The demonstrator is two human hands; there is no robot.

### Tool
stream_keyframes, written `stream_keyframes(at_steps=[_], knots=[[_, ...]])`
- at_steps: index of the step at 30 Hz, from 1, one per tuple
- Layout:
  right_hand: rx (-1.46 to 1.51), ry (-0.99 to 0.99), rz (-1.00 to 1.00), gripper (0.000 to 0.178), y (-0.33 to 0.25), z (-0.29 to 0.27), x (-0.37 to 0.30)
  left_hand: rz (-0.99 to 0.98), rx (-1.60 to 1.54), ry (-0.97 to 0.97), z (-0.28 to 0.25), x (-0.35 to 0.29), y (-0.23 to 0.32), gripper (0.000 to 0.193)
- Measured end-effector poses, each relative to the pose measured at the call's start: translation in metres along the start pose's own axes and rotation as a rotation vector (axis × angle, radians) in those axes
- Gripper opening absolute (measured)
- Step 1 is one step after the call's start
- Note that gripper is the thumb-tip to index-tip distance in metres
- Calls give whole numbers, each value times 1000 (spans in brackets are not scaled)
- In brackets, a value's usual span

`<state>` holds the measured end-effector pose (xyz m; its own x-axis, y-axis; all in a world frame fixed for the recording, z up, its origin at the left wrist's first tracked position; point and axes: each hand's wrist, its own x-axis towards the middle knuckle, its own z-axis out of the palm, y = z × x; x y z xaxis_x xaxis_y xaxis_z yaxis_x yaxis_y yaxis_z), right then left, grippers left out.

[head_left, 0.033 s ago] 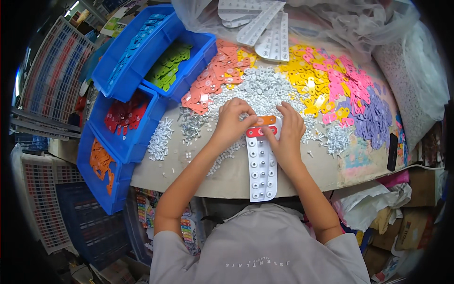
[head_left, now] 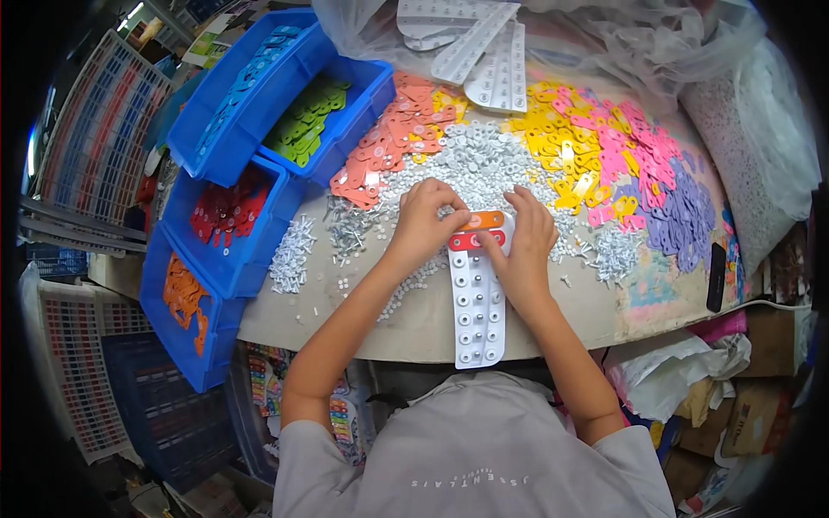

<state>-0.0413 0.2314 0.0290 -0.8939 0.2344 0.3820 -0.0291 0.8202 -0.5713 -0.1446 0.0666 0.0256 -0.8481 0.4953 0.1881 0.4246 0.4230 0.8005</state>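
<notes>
A long white plastic board [head_left: 471, 337] with rows of round metal studs lies upright before me, its near end reaching the table edge. Across its far end sit an orange strip [head_left: 489, 219] and, just below, a red strip [head_left: 466, 242], both with rounded ends. My left hand [head_left: 425, 220] pinches the left end of the orange strip between thumb and fingertips. From the other side, my right hand [head_left: 525, 246] grips the board's right edge, its thumb across the right part of the red strip. Its fingers curl beside the far corner, partly hiding the edge.
Beyond my hands spreads a heap of small silvery-white fasteners [head_left: 484, 160]. Coral [head_left: 389, 129], yellow [head_left: 548, 129], pink [head_left: 643, 142] and purple strips [head_left: 682, 216] surround it. Blue bins [head_left: 229, 285] with coloured strips stand left. White studded boards [head_left: 501, 73] lie at the back; a plastic sack [head_left: 743, 147] stands right.
</notes>
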Motion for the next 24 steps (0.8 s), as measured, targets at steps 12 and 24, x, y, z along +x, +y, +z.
stream_keyframes(at_steps=[12, 24], knots=[[-20, 2, -37, 64, -2, -2, 0, 218, 339, 380, -41, 1, 17, 49], [194, 48, -515, 19, -99, 9, 86, -442, 840, -36, -373, 77, -134, 40]])
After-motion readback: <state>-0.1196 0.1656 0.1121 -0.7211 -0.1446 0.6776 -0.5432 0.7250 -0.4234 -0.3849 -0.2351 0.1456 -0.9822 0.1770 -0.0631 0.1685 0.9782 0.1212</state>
